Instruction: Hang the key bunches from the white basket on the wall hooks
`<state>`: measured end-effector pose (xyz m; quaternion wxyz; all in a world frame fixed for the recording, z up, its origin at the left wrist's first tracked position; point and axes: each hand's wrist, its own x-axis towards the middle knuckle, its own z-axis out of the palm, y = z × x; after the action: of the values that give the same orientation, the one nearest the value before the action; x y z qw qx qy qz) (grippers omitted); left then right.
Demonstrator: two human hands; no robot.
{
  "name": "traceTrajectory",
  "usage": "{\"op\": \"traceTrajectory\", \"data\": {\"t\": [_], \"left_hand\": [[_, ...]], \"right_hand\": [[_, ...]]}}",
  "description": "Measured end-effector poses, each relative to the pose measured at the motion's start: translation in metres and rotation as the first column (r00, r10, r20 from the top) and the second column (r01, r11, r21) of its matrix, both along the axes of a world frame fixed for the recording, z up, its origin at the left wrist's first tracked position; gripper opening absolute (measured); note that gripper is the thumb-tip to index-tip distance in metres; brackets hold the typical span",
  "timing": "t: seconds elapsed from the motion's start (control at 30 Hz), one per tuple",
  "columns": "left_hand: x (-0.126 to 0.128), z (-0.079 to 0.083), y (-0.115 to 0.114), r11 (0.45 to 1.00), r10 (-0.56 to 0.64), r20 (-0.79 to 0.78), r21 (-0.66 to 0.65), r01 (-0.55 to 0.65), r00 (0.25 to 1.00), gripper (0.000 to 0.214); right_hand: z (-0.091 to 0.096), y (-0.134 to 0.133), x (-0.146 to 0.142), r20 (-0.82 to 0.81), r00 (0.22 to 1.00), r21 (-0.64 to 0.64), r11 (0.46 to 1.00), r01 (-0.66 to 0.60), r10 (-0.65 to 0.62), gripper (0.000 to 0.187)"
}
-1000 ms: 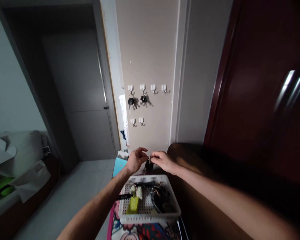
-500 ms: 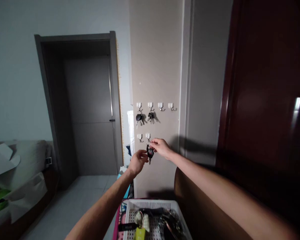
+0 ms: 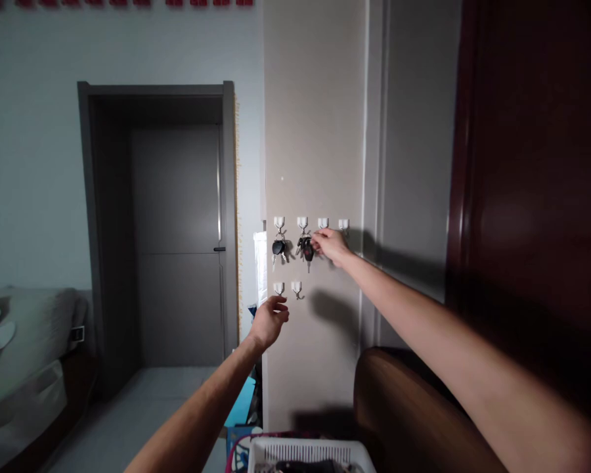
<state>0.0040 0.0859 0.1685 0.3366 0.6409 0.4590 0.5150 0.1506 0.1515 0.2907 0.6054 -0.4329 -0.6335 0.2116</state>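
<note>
So the right hand [image 3: 331,246] is up at the wall, thumb and fingertips pinched together around the top of a black key fob [image 3: 308,249]. The fob dangles just below those fingertips with its metal blade pointing down. Right beside it, on the far side from the palm, a bunch of keys [image 3: 299,246] hangs from the second hook [image 3: 302,223]; can't really tell if the fob and the bunch are touching.

Further left of that pinch, another key set [image 3: 278,248] hangs off the first hook [image 3: 279,222]. The third hook [image 3: 324,223] sits just above the pinching fingers, and the fourth hook [image 3: 343,224] is above the back of the hand.

The left hand [image 3: 270,320] is lower and off to the left, fingers loosely curled and apart from the thumb, nothing visible in them. Its fingertips are right by the lower left hook [image 3: 279,288], though contact is hard to judge.

Well below both hands there's a white slotted plastic basket [image 3: 308,448], cut off by the bottom edge. Some dark stuff [image 3: 305,467] lies inside, but too little shows to say what.
</note>
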Motion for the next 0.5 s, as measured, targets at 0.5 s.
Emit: {"op": "traceTrajectory", "data": {"t": [0.5], "left_hand": [[-0.008, -0.025, 0.007, 0.997, -0.002, -0.014, -0.083, 0.001, 1.0, 0.026]], "right_hand": [[-0.002, 0.057, 0.036, 0.147, 0.911, -0.014, 0.92, 0.392, -0.386, 0.021]]}}
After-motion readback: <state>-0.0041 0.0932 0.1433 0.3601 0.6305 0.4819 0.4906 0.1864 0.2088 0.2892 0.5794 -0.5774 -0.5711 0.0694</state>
